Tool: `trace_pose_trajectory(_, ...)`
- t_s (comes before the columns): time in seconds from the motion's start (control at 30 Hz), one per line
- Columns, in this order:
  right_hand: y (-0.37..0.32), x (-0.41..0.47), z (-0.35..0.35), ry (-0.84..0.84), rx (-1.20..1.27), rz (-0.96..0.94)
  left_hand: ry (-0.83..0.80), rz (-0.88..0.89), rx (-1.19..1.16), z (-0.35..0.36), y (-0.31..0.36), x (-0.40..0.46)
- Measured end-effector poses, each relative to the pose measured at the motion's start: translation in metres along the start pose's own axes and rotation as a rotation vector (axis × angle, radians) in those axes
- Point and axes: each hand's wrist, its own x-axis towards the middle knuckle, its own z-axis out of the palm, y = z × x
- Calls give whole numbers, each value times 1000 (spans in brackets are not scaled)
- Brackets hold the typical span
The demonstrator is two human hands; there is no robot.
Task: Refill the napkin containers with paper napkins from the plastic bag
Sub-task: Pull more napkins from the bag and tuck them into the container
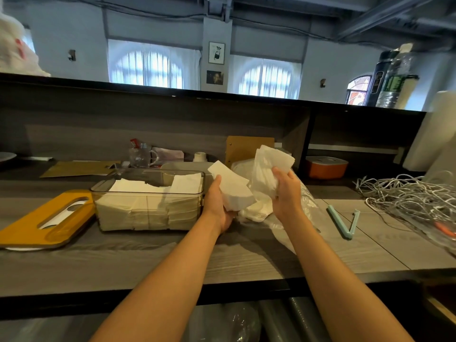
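**Napkins, container and bag on the counter**

The clear rectangular plastic napkin container (148,201) stands upright and lidless, nearly full of stacked white paper napkins (138,211). Just right of the container, a tilted white napkin stack (233,191) is held above the counter. Further right of the container lies the crumpled translucent plastic bag (293,213), with a wrapped bundle of white napkins (271,166) raised above it.
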Motion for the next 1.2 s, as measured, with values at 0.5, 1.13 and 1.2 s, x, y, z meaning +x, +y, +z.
trace_pose_trajectory(0.5,21,-3,14,-291,-661,-120,4,17,231,-3,-8,5)
trace_pose_trajectory(1.13,3,0,4,-148,-323,98,-336,-160,468,-3,10,-20)
trace_pose_trajectory(1.2,5,2,1,-103,-320,104,-349,-175,481,-3,11,-22)
